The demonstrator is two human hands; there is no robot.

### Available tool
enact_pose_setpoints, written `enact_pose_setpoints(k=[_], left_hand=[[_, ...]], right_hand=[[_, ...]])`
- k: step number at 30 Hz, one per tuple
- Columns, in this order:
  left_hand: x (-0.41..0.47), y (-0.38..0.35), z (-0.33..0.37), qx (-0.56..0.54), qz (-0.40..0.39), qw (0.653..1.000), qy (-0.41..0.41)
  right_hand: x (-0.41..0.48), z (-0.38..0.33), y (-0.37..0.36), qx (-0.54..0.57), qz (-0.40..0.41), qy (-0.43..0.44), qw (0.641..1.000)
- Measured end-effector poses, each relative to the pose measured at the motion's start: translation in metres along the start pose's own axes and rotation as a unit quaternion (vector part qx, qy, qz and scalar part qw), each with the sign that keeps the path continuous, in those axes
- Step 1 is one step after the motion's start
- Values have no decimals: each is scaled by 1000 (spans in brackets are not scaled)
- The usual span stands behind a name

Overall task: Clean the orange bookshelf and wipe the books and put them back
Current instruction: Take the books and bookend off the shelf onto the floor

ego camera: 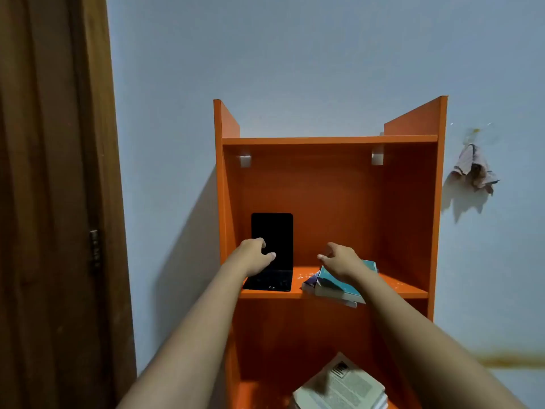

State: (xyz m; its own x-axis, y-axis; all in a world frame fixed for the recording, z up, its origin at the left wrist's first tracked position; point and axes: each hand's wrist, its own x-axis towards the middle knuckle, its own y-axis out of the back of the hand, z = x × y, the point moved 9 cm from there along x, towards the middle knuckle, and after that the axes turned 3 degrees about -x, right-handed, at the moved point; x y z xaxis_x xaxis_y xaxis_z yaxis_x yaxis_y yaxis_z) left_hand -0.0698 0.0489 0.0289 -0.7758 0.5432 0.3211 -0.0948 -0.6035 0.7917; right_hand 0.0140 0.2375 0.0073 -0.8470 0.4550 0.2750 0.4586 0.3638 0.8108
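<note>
Orange bookshelf (410, 202) against wall, teal books (339, 283) stacked flat overhanging middle shelf, pale books (342, 385) below

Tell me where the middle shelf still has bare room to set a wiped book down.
On the middle shelf, one bare strip lies between the black bookend and the teal book stack, under the two hands; another between that stack and the right wall. The left end is taken. The top shelf looks bare.
</note>
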Motion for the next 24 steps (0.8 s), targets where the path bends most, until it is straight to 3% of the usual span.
enact_pose_setpoints(k=[5, 12, 18, 24], left_hand=[[9, -30, -17, 20, -41, 998, 34], [23, -68, -52, 43, -69, 994, 70], [26, -90, -75, 54, -63, 994, 71], [18, -92, -59, 60, 20, 998, 1]], right_hand=[[-2, 39, -7, -16, -18, -54, 998], [-9, 102, 6, -133, 49, -105, 984], [-22, 127, -4, 24, 124, -111, 986], [-44, 111, -17, 124, 186, -105, 969]])
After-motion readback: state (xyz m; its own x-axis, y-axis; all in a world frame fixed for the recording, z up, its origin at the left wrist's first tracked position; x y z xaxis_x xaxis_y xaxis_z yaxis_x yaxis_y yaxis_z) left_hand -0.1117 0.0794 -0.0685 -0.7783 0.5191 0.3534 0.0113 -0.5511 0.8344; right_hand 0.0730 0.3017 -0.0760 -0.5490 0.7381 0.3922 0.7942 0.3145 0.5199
